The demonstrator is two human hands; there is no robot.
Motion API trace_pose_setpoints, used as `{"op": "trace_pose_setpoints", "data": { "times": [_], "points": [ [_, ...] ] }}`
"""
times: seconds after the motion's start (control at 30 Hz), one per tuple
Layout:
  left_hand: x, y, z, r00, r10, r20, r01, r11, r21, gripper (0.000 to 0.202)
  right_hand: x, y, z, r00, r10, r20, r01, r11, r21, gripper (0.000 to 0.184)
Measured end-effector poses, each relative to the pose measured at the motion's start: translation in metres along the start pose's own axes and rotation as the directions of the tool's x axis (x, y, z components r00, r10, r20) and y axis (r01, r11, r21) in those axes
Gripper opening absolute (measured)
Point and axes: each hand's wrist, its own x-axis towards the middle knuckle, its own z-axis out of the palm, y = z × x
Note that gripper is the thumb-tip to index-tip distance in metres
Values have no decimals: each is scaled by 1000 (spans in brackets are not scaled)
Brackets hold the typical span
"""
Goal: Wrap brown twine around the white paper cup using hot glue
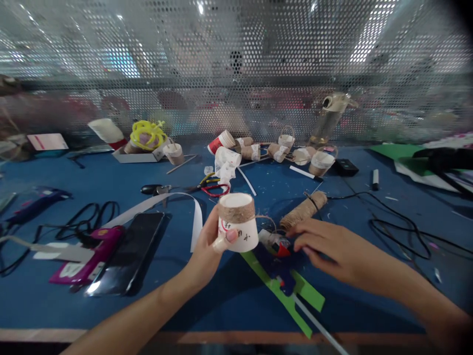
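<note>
Flat bright green strips (308,291) are lying near the front edge of the blue counter (207,310), partly beneath a dark blue glue gun (271,266). The left hand (205,251) is gripping a white tapered paper cup (239,239) above the counter, its brown twine band facing upward. The right hand (327,246) is sitting beside the glue gun, fingers loosely bent; whether it is grasping anything cannot be determined. Beyond it, a cylindrical brown twine roll (303,211) is lying. Farther back, a perforated silver metal panel (236,98) is standing.
</note>
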Motion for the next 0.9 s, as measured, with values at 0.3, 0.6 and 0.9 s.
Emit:
{"op": "trace_pose_setpoints", "data": {
  "times": [0.3, 0.6, 0.9],
  "points": [
    [-6, -1, -1, 987, -33, 155, 37, 999, -26, 59, 14, 79, -59, 812, 518, -270, -572, 799, -186, 20],
    [-7, -3, -6, 979, -62, 196, 63, 998, 0, 61, 55, 151, -83, 583, 760, -288, -813, 552, -188, 30],
    [-7, -1, 0, 978, -68, 196, 73, 997, -19, 62, 73, 195, -76, 465, 883, -64, -879, 452, -151, 36]
  ]
}}
